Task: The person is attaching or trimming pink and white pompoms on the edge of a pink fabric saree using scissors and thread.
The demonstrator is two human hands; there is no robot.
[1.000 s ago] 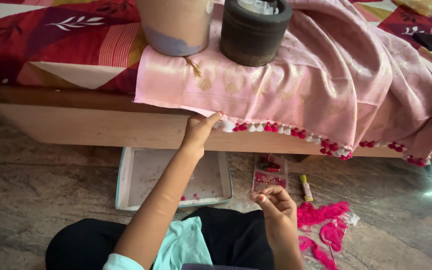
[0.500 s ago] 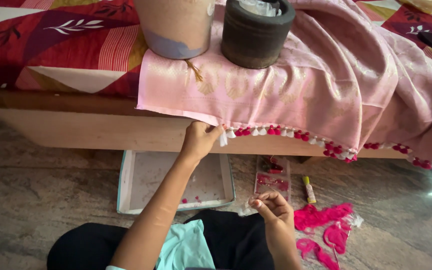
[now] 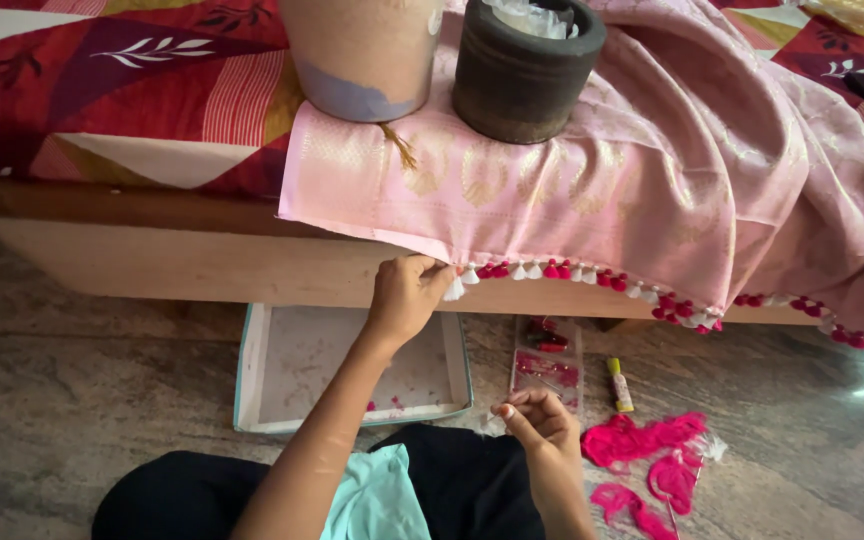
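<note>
Left hand (image 3: 404, 297) fingers clamped on pink cloth (image 3: 592, 190) hem w/ tassels at bed edge, right hand (image 3: 542, 425) pinched shut, on what I can't tell; cloth prob. soft, light, best held by hem.

Bed (image 3: 102, 120): pink cloth (image 3: 592, 190). Floor (image 3: 72, 400): shallow tray (image 3: 352, 360), pink thread (image 3: 642, 440).

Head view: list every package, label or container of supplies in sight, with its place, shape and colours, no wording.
Clear plastic case: on the floor under the cloth's edge, long and rectangular, red and pink bits inside.
Small tube: on the floor right of the case, slim, yellow with a pale end.
Shallow tray: on the floor below the left hand, rectangular, whitish with teal rim.
No signs or screens.
</note>
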